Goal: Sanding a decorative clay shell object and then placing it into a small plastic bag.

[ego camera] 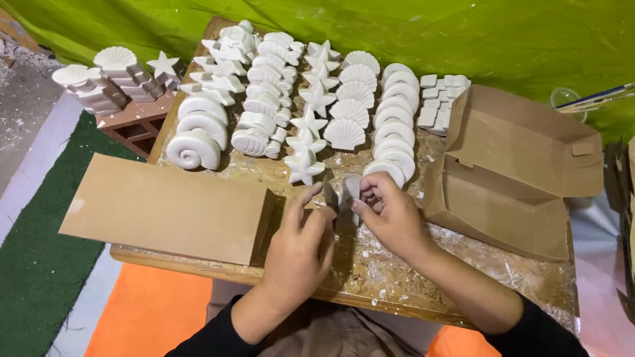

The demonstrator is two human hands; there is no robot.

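Both forearms come up from the bottom edge in black sleeves and meet over the middle of the wooden worktop [463, 264]. The left hand [297, 254] is palm down, knuckles toward the camera, fingers curled, thumb and index pinching a thin dark blade-like tool [330, 196] that points up and away. The right hand [390, 215] sits just beside it, wrist angled in from the right, fingers bent and closed around a small white plaster piece [350, 188] held upright between fingertips and thumb; the tool tip is right at that piece, contact unclear. The piece's exact shape can't be told, since fingers cover part of it. Both hands hover just above the dusty worktop surface. Behind them run rows of white plaster casts: snail shells [193, 149], starfish [304, 165], scallop shells [344, 133], rounded ovals [395, 145]. A flat cardboard sheet [165, 208] lies left of the left hand, overhanging the worktop edge. An open cardboard box [509, 185] sits right of the right hand. More casts are stacked on a brick [135, 125] at far left. Green cloth [463, 33] is behind it all.
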